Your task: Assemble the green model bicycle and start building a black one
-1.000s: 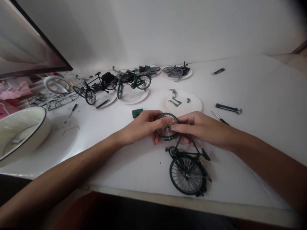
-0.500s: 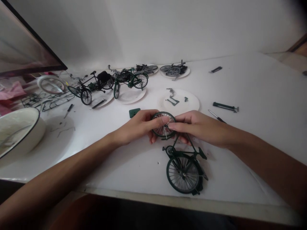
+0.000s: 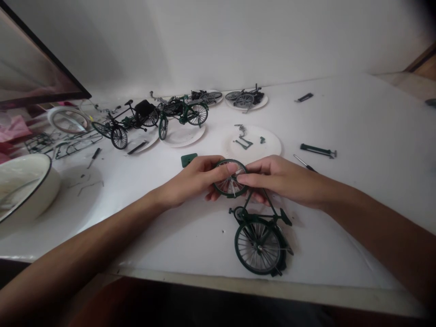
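From my remote view, the left hand (image 3: 192, 179) and right hand (image 3: 282, 177) both have a closed grip on a small spoked wheel (image 3: 230, 184), pinching it from either side. They hold the wheel just above the forward tubes of a dark green model bicycle (image 3: 259, 245) lying on the bench (image 3: 357, 227), seemingly to line the two up. I can read no label or writing on anything here.

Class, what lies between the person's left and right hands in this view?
In the head view, a green-rimmed, spoked model bicycle wheel lies between the left hand and the right hand, gripped by both.
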A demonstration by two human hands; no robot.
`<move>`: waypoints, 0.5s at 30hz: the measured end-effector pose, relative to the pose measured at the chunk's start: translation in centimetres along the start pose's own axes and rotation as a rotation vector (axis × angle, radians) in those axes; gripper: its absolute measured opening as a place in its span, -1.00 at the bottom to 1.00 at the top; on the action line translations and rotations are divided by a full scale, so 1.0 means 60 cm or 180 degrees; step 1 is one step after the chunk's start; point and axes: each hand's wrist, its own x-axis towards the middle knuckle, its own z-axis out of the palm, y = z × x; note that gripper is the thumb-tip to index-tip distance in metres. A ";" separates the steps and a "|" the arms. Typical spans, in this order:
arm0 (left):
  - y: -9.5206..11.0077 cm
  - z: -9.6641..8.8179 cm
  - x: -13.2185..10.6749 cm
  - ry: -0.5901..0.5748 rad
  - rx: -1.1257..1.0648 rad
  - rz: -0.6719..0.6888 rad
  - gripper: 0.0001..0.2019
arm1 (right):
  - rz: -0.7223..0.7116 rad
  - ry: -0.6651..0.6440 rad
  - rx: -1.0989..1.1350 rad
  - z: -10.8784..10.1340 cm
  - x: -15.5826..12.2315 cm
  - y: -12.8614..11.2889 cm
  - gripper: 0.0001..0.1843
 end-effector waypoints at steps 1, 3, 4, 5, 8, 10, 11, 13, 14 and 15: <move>-0.002 -0.001 0.001 -0.0018 -0.0048 0.0003 -0.64 | -0.0003 -0.0018 -0.0008 -0.001 0.000 0.001 -0.67; -0.008 -0.003 0.003 -0.0034 -0.0153 0.0006 -0.63 | -0.0025 -0.0065 0.0015 -0.002 -0.001 0.001 -0.70; -0.011 -0.004 0.004 -0.0035 -0.0204 0.0000 -0.62 | -0.0042 -0.0079 0.0044 -0.002 -0.001 0.001 -0.72; -0.014 -0.005 0.004 -0.0028 -0.0250 -0.0013 -0.62 | -0.0050 -0.0085 0.0062 -0.002 -0.001 0.001 -0.74; -0.018 -0.008 0.005 0.0030 -0.0303 -0.0054 -0.70 | -0.0013 -0.0063 0.0026 -0.001 -0.001 0.000 -0.74; -0.018 -0.008 0.004 0.0053 -0.0323 -0.0068 -0.75 | 0.0013 -0.0049 -0.0016 0.000 0.000 0.000 -0.73; -0.017 -0.007 0.004 0.0050 -0.0334 -0.0076 -0.76 | 0.0012 -0.0051 -0.0021 0.001 0.000 0.000 -0.74; -0.016 -0.006 0.004 0.0037 -0.0338 -0.0098 -0.77 | -0.0001 -0.0055 -0.0017 0.001 0.001 0.000 -0.74; -0.016 -0.006 0.004 0.0040 -0.0331 -0.0105 -0.77 | 0.0001 -0.0051 -0.0023 0.001 0.001 0.000 -0.73; -0.015 -0.005 0.004 0.0044 -0.0326 -0.0110 -0.77 | 0.0009 -0.0039 -0.0033 0.002 0.000 0.000 -0.73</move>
